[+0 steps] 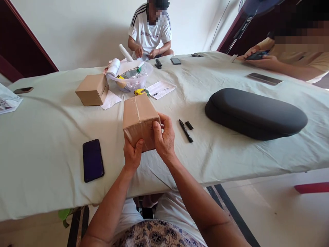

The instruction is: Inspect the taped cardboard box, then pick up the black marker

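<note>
A taped cardboard box (140,111) is held between my two hands above the table's near side, slightly tilted. My left hand (132,154) grips its lower left corner, thumb on the near face and fingers hidden beneath. Around the right side wraps my right hand (164,135), its thumb on the near face by the upper right corner. To the right of my right hand lie an uncapped black marker (185,130) and its cap (189,125). A dark phone (93,160) rests on the cloth left of my left hand.
A second cardboard box (91,90) stands behind on the left, beside a plastic basin (148,73) of odds and ends. A yellow tape measure (141,92) and a printed sheet (162,90) lie near it. A large black case (257,113) occupies the right. Two people sit across the table.
</note>
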A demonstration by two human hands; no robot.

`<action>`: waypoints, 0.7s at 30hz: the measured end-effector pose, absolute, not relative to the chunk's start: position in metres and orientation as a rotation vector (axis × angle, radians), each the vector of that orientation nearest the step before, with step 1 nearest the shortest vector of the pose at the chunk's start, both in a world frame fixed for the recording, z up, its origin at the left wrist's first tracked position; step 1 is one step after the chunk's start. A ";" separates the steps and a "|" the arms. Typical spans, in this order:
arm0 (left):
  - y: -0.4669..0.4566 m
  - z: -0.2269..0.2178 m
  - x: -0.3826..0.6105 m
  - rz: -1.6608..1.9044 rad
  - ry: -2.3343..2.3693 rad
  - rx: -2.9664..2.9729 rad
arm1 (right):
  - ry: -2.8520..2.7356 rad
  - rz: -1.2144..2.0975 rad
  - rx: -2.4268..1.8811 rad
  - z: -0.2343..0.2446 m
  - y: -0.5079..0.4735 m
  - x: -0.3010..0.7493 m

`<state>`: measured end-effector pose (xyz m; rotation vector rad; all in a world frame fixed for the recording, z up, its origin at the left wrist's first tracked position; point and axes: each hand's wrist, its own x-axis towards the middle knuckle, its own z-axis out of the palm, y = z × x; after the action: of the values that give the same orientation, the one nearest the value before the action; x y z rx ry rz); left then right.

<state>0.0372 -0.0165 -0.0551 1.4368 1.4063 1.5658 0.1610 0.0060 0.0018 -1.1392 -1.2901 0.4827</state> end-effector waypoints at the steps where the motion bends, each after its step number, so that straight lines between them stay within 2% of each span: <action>1: -0.016 -0.055 0.037 1.573 1.395 1.427 | -1.281 0.489 -1.135 0.001 0.007 0.159; 8: -0.002 -0.055 0.028 1.686 1.411 1.317 | -1.473 0.662 -0.988 -0.023 0.027 0.183; 14: 0.001 -0.058 0.026 1.698 1.448 1.263 | -1.326 0.112 -1.509 -0.060 0.034 0.266; 21: -0.001 -0.056 0.029 1.701 1.464 1.302 | -1.155 0.095 -2.034 -0.086 0.017 0.294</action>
<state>0.0288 -0.0009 -0.0565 1.3018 1.4637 1.7007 0.2942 0.0175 -0.0857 -2.0343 -1.1548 0.0949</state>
